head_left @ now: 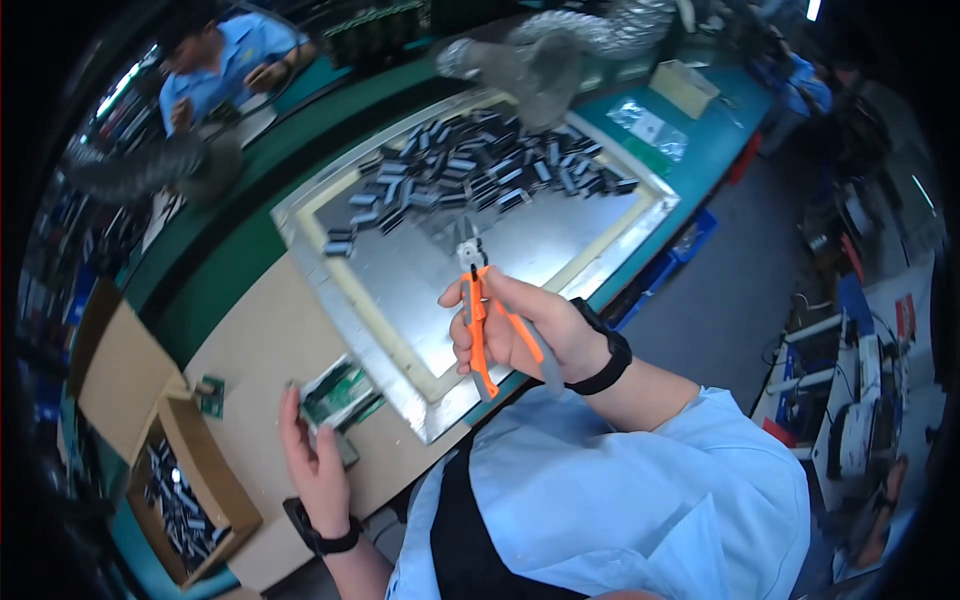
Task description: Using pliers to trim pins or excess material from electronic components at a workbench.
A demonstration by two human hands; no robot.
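In my right hand [535,335] is a pair of cutting pliers [478,335] with orange and grey handles. The fingers wrap round the handles, and the metal jaws point away from me, over the framed metal tray [390,280]. My left hand [318,470] is raised at the lower left with fingers and thumb apart, holding nothing that I can see. Just beyond it lie green circuit boards [345,393], partly in shiny wrapping, on the tan table surface [255,350]. Many small black and silver parts [475,165] are heaped across the far half of the tray.
An open cardboard box [215,480] of similar small parts stands at the left, near a small green board [211,396]. A flexible duct [510,70] hangs over the tray's far edge. Blue bins [665,265] sit below the table's right side. A co-worker [225,65] works across the bench.
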